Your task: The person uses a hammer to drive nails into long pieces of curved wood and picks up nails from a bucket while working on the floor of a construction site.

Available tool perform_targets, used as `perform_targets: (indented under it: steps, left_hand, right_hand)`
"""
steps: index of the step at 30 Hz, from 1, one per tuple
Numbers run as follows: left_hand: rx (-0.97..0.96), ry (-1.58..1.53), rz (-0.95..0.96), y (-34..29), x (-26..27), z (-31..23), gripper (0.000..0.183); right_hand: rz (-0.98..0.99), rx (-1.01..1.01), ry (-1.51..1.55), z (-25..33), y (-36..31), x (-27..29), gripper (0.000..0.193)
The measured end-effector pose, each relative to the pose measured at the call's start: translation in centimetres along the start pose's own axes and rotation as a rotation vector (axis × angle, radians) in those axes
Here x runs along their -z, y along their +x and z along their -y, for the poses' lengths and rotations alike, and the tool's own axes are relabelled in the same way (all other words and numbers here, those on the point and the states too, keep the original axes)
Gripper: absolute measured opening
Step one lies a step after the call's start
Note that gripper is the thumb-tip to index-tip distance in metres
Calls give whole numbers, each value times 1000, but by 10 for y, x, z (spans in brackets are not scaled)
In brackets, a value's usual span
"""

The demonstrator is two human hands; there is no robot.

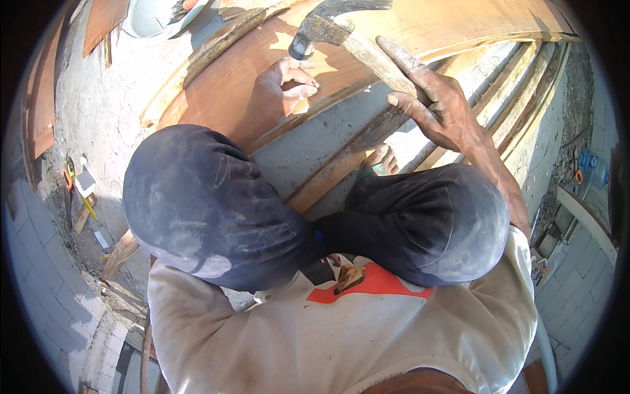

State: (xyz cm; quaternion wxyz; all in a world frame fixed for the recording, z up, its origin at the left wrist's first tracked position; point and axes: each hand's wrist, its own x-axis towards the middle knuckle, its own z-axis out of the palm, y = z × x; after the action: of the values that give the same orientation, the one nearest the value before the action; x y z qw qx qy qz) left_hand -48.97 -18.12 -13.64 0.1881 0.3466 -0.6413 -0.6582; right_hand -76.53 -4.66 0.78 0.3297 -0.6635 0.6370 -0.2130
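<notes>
One right hand is gripping a hammer over the plywood board; the left hand is curling its fingers narrowly above the board, whether pinching anything I cannot tell. Beyond the board's left part, a pale basin is holding something dark and red.

You wear a pale, smudged shirt, red print on front; dark trousers, knees dusty; green bit at foot, maybe a sandal strap.
</notes>
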Motion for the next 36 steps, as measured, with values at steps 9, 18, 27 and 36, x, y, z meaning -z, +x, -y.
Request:
perform_targets:
  steps: [9,18,27,36]
  left_hand:
    - [-35,164,77,-10,10,-10,64]
    - [-352,1219,224,-66,18,11,92]
    - [-375,1263,139,-67,13,11,75]
    - [-397,1196,122,-73,12,15,79]
  right_hand:
    - [-99,118,16,23,13,20,65]
    - [-141,312,-172,-28,-8,-18,65]
    - [-436,-35,608,42,1,15,71]
    - [-59,222,-29,1,12,8,58]
